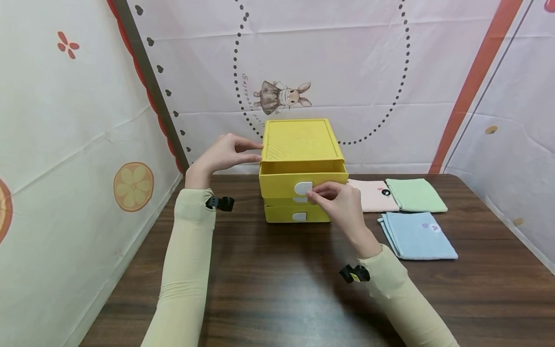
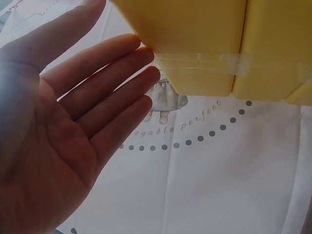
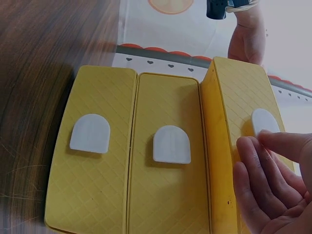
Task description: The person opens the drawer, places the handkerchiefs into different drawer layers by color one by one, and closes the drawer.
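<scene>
A yellow three-tier drawer cabinet (image 1: 301, 140) stands at the back of the table, its top drawer (image 1: 279, 187) pulled partly out. My right hand (image 1: 342, 205) pinches the white drawer handle (image 1: 302, 187) between thumb and fingers. In the right wrist view, that handle (image 3: 263, 121) is partly covered by the fingertips, and the two lower drawers (image 3: 168, 195) sit flush. My left hand (image 1: 220, 156) is at the cabinet's upper left side, fingers nearly straight. The left wrist view shows its fingertips against the yellow edge, with the palm (image 2: 46, 161) facing the camera.
Right of the cabinet lie a folded pink cloth (image 1: 368, 195), a folded green cloth (image 1: 418, 195) and, nearer, a folded blue cloth (image 1: 418, 236). They rest on a dark wooden table (image 1: 277, 289). Printed white sheeting (image 1: 355, 58) hangs behind and at both sides.
</scene>
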`<state>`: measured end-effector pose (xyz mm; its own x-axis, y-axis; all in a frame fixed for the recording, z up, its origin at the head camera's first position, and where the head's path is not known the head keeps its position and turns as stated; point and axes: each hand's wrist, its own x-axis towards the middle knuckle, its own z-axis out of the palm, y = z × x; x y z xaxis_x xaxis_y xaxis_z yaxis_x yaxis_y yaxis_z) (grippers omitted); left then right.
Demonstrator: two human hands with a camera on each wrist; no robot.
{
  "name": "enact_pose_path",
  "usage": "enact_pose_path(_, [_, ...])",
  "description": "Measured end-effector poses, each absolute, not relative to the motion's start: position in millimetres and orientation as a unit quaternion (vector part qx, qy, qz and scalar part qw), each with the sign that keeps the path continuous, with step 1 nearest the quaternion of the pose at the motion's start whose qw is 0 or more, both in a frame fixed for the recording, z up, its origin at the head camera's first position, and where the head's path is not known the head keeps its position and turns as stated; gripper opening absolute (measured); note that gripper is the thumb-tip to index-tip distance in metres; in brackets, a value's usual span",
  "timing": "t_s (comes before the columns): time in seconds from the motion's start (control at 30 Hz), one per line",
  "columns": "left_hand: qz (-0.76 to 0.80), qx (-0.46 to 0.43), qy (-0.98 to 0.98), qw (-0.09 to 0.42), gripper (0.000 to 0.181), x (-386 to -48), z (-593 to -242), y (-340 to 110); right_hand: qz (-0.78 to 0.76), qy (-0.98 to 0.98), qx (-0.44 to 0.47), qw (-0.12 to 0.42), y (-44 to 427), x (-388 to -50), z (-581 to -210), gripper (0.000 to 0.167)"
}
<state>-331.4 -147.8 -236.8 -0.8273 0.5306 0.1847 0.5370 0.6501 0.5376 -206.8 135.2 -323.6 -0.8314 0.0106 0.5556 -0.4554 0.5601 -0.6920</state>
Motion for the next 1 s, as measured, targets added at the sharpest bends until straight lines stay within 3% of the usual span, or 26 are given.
enact_pose_path(1.0, [-0.307, -0.296, -0.905, -0.004, 0.05, -331, -235, -148, 0.441, -0.849, 0.147, 0.251, 136, -190, -327, 0.015])
